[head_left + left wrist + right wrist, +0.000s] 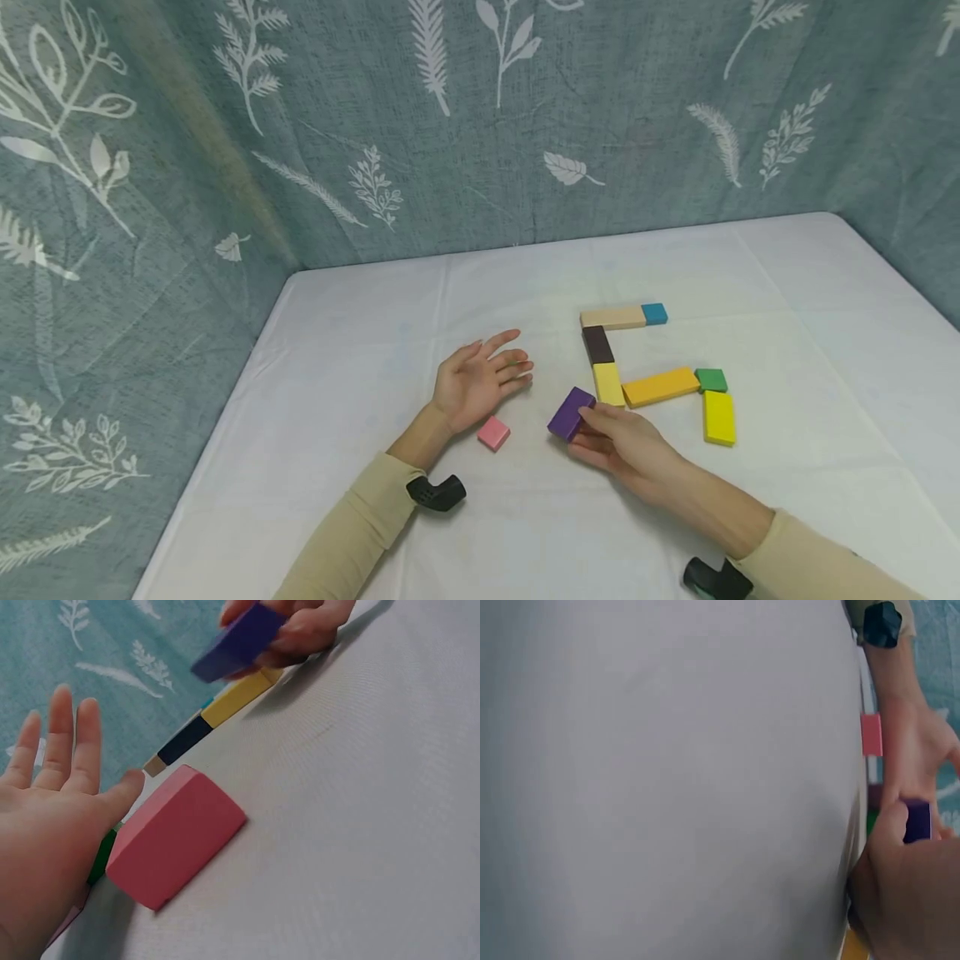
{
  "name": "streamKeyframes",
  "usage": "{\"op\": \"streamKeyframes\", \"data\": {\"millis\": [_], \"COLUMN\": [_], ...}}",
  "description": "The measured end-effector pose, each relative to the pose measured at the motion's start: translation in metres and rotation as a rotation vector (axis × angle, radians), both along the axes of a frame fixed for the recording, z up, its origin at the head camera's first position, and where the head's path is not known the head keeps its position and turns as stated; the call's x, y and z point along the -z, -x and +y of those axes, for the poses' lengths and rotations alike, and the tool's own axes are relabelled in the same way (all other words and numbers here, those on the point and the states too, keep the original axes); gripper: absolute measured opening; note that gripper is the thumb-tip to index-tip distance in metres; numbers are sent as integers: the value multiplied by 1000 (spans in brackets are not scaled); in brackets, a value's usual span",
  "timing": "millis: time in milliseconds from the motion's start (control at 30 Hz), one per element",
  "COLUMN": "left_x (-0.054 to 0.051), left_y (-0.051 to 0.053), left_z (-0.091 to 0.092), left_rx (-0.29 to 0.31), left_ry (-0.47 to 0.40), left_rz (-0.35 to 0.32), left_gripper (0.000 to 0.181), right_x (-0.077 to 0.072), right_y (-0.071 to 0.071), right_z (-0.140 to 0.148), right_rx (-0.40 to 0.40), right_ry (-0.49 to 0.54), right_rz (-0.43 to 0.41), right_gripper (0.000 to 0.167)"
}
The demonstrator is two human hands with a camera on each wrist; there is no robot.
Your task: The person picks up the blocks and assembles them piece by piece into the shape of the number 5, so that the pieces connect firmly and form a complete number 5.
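Observation:
My right hand point(630, 450) pinches a purple block point(568, 414) between thumb and fingers, tilted above the cloth. In the left wrist view that purple block point(238, 641) is held up over the table. Palm up, my left hand point(477, 383) holds nothing, with its fingers loosely spread. Just beside its wrist lies a pink block point(493, 434), which looms large in the left wrist view. Beyond the right hand, blocks lie in a joined line: a yellow one point(608, 384), a dark brown one point(597, 344), a beige one point(612, 318) and a blue one point(655, 314).
From the near yellow block, an orange block point(660, 387) runs right to a green block point(711, 380), with another yellow block point(720, 418) below it. In the left wrist view a green piece point(103, 857) shows partly behind the left hand. White cloth point(360, 350) covers the table; patterned curtains hang behind.

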State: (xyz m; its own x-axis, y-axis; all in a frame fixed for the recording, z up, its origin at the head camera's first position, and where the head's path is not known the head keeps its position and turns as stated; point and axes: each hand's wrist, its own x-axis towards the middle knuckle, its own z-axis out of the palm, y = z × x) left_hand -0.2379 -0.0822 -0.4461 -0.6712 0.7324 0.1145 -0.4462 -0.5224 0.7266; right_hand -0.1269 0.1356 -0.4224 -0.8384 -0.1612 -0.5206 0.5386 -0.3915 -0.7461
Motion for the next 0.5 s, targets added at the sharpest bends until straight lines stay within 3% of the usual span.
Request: {"op": "streamKeyframes", "data": {"millis": [233,500], "left_x": [-2,-4], "left_y": [-1,-1], "left_z": [0,3], "left_rx": [-28,-39], "left_ry": [23,74], "left_rz": [-22,-21], "left_gripper": [42,44], "right_x": [2,5], "right_y": [-14,-31], "right_z": [30,61], "right_rx": [-84,-64], "right_ry": [-1,-18], "right_rz": [13,19], "right_gripper": [51,51]}}
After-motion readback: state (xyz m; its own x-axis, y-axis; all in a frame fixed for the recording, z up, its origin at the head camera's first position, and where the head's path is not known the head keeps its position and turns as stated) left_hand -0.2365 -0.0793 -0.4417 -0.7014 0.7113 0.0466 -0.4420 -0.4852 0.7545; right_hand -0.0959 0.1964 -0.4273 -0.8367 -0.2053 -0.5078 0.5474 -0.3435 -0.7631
